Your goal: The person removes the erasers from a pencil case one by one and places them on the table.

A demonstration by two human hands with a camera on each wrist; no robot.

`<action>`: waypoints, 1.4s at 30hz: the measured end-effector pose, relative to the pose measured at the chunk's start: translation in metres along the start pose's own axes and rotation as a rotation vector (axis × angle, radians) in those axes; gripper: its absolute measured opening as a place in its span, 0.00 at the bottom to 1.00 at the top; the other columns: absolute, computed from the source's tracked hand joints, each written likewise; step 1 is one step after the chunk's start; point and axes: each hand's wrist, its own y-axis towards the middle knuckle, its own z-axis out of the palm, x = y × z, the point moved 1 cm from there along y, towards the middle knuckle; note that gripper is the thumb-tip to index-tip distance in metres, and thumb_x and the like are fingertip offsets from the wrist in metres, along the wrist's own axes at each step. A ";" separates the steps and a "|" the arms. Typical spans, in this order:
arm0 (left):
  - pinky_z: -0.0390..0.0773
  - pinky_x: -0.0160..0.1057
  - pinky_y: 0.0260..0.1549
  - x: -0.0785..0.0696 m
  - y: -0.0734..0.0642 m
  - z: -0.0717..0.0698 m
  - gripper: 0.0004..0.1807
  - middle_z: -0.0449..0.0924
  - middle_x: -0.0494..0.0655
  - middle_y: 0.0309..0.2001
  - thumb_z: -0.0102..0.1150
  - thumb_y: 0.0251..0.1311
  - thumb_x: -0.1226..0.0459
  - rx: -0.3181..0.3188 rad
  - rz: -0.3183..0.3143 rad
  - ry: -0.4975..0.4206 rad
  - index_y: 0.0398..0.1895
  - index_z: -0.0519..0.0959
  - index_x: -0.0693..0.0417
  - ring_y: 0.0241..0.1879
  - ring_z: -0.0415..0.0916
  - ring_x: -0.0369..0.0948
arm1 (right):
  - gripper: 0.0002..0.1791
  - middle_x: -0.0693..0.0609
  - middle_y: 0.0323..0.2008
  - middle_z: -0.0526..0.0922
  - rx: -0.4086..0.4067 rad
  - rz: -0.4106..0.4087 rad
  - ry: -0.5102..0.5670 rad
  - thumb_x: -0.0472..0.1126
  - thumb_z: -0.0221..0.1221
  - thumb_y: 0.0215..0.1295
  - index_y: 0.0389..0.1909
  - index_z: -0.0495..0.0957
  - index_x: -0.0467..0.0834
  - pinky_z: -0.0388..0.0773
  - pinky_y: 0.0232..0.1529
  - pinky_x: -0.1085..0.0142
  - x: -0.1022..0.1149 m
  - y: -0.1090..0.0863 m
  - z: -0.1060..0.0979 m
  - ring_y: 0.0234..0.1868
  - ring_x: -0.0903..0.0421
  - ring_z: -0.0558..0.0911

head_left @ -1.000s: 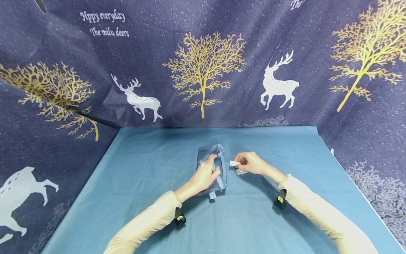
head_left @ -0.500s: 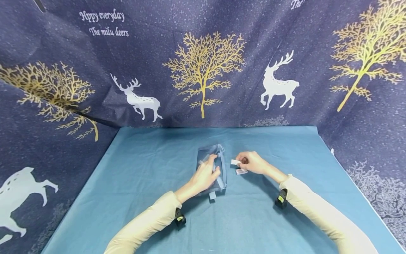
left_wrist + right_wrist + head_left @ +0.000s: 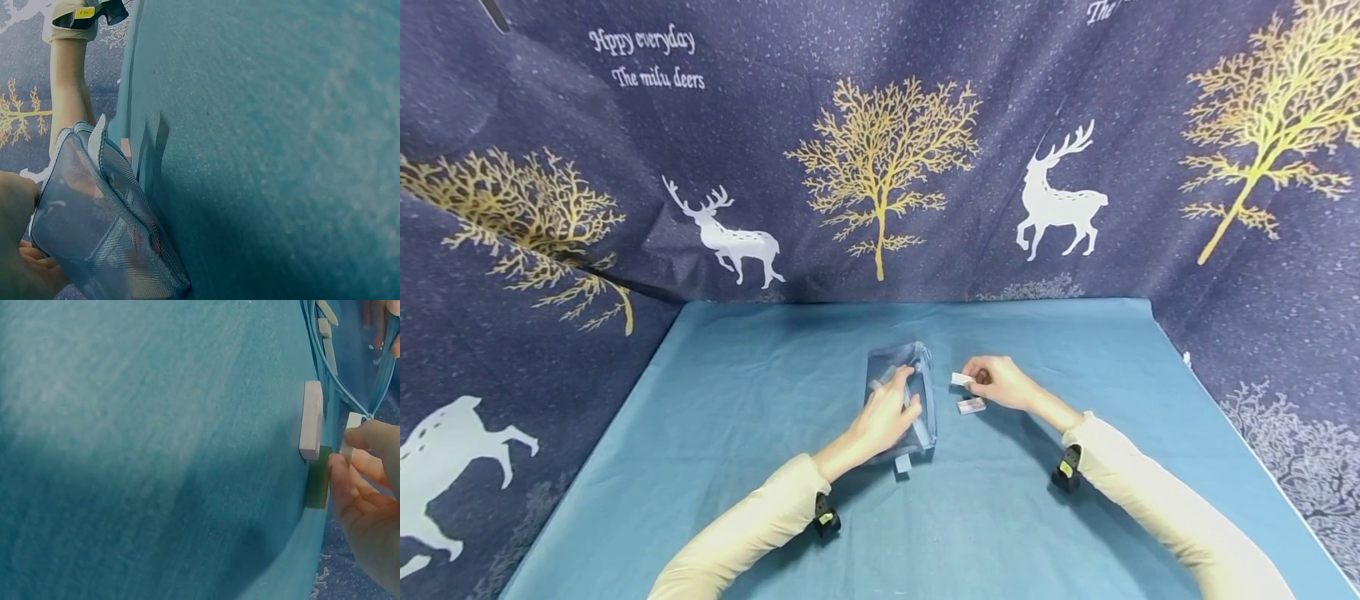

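A blue mesh zip pouch lies in the middle of the table, its zipped mouth parted along the right side. My left hand grips it, fingers over the mesh and thumb near the opening. Pale pieces show through the mesh. Right of the pouch, my right hand pinches a small white block between thumb and fingertips, just above the table. A pinkish-white block lies on the cloth below that hand. Close to my right fingertips in the right wrist view is a green block.
A small pale tab shows at the pouch's near end. The blue cloth covers the table up to a dark curtain printed with deer and trees. Both sleeves carry a black wrist camera.
My right hand has moved slightly right and away from the pouch with the white block, uncovering more of the pinkish-white block. My left hand and the pouch have stayed put.
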 end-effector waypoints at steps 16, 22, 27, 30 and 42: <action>0.63 0.29 0.04 0.000 -0.001 0.000 0.30 0.72 0.42 0.15 0.43 0.63 0.58 0.043 -0.024 -0.041 0.67 0.54 0.58 0.05 0.63 0.33 | 0.06 0.53 0.26 0.78 0.038 0.050 0.008 0.38 0.58 0.57 0.35 0.73 0.45 0.72 0.23 0.70 -0.007 -0.008 -0.011 0.22 0.62 0.73; 0.63 0.30 0.04 0.001 -0.001 0.000 0.30 0.68 0.40 0.11 0.42 0.63 0.58 0.046 -0.031 -0.043 0.68 0.53 0.57 0.05 0.62 0.34 | 0.06 0.54 0.22 0.75 0.062 0.062 0.002 0.38 0.58 0.57 0.34 0.72 0.45 0.66 0.20 0.70 -0.008 -0.010 -0.011 0.19 0.63 0.68; 0.64 0.30 0.05 0.000 -0.001 0.000 0.30 0.69 0.41 0.11 0.42 0.63 0.58 0.044 -0.030 -0.040 0.68 0.53 0.57 0.04 0.61 0.34 | 0.06 0.56 0.19 0.74 0.066 0.058 0.012 0.37 0.59 0.55 0.31 0.71 0.46 0.65 0.21 0.71 -0.012 -0.012 -0.011 0.18 0.63 0.67; 0.65 0.31 0.06 0.000 -0.001 -0.001 0.30 0.69 0.40 0.11 0.43 0.63 0.58 0.042 -0.031 -0.042 0.68 0.54 0.57 0.05 0.63 0.33 | 0.06 0.56 0.20 0.74 0.079 0.054 0.010 0.36 0.59 0.53 0.31 0.71 0.46 0.67 0.21 0.71 -0.015 -0.014 -0.012 0.19 0.64 0.69; 0.65 0.31 0.07 0.002 -0.001 0.000 0.29 0.68 0.39 0.11 0.43 0.63 0.58 0.021 -0.012 -0.020 0.67 0.55 0.57 0.06 0.62 0.32 | 0.06 0.57 0.19 0.72 0.118 0.018 0.000 0.36 0.60 0.53 0.31 0.73 0.46 0.64 0.20 0.72 -0.023 -0.022 -0.016 0.17 0.65 0.65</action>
